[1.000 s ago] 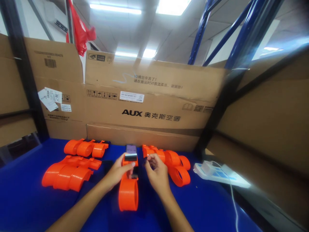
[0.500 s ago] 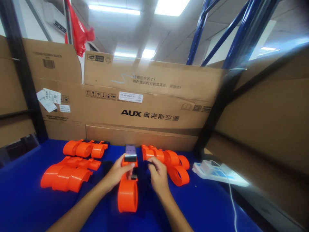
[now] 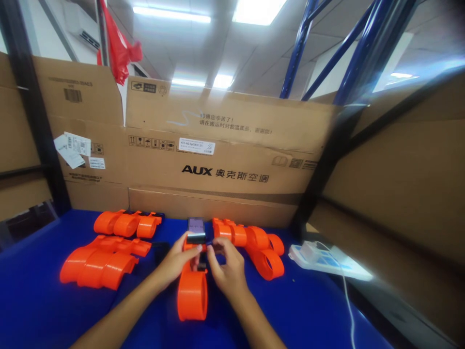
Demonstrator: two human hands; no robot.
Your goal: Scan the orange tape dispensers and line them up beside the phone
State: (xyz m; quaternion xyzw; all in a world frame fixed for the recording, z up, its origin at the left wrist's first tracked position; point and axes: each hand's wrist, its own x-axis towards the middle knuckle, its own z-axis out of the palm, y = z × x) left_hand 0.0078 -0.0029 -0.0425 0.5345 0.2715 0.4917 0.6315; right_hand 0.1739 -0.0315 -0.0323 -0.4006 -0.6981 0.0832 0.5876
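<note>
A: What has shifted since the earlier view?
B: The right hand (image 3: 227,269) has slid leftward to meet the left hand (image 3: 177,259) at lower centre of the frame

A: State of each hand?
B: Left hand clamped on the orange dispenser (image 3: 192,295), thumb at its black head (image 3: 196,238); right fingers drawn together beside that head, what they pinch hidden

A: Position of the dispenser?
B: Lying on the blue table (image 3: 36,310), lower centre, between orange stacks (image 3: 98,266) at left and orange rings (image 3: 259,245) at right; white power strip (image 3: 327,264) further right
</note>
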